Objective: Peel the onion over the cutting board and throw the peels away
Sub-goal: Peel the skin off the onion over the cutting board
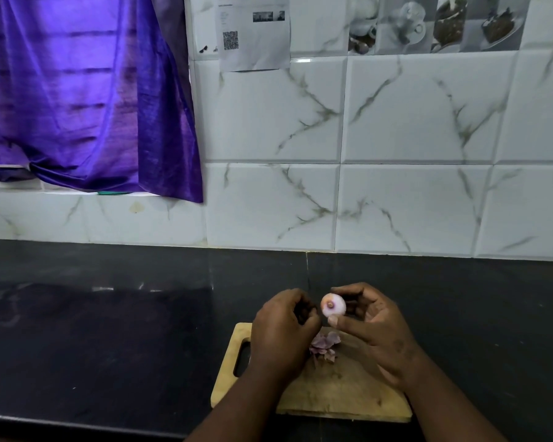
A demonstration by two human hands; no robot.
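Observation:
A small pale pink onion [333, 304], mostly bare of skin, is held above the far end of the wooden cutting board [332, 390] between the thumb and fingers of my right hand [374, 333]. Just left of the onion is my left hand [281, 333], fingers curled in; whether it holds a bit of peel I cannot tell. A small heap of purple peels [324, 346] lies on the board below the onion, partly hidden by my hands.
The board sits on a black stone counter [109, 330] near its front edge. A white marble-tiled wall [396, 186] rises behind. A purple curtain [77, 90] hangs at the upper left over a sill.

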